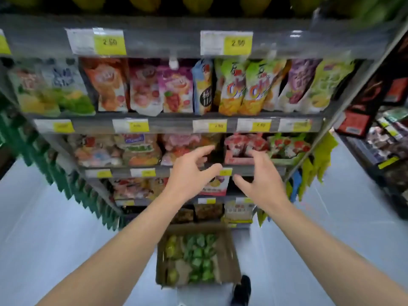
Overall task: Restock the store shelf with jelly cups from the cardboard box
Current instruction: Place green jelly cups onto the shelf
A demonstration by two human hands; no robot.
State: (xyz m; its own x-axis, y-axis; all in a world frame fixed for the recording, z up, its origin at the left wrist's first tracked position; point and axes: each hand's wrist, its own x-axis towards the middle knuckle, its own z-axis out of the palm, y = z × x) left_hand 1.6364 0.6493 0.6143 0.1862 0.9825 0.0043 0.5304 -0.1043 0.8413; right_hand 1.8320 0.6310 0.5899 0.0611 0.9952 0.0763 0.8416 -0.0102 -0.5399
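Your shelf [176, 123] is a grey metal rack, tiers stacked floor to overhead, yellow price tags [237, 43] along each front lip. Upper tier in view: upright pouches [231, 87] packed side by side across the full width. Next tier down: bagged sweets [139, 149] on the left, two trays [242, 159] on the right, a dark gap between. Lower tiers hold more packets, blurred. On the pale floor [33, 228] at the rack's foot sits an open box [229, 257] of green cups [198, 255].

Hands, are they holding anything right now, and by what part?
Nothing is held. The left hand and right hand are both open and empty, in front of the shelf.
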